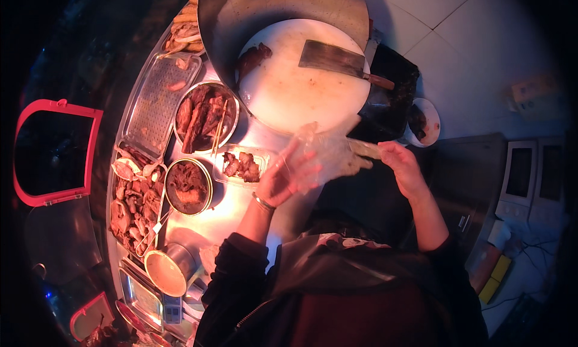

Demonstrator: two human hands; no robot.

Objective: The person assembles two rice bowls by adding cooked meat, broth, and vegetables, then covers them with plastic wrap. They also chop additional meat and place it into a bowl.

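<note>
My right hand (pixel 400 165) pinches a clear disposable plastic glove (pixel 334 154) by one of its finger ends. The glove stretches across toward my left hand (pixel 289 172), whose fingers are spread at its other end. Whether those fingers are inside the glove I cannot tell. Just left of my left hand, a clear plastic tray (pixel 265 158) holds chopped dark meat (pixel 242 166). Beyond the hands lies a round white cutting board (pixel 289 100), with a cleaver (pixel 334 59) flat on it and a dark piece of meat (pixel 254 59) at its left edge.
A steel bowl of meat strips (pixel 201 115) with chopsticks (pixel 220 127) and another bowl of meat (pixel 188 184) stand to the left. Farther left are a perforated tray (pixel 158 103) and a heap of meat pieces (pixel 129 211). A white bowl (pixel 432 121) sits right of the board.
</note>
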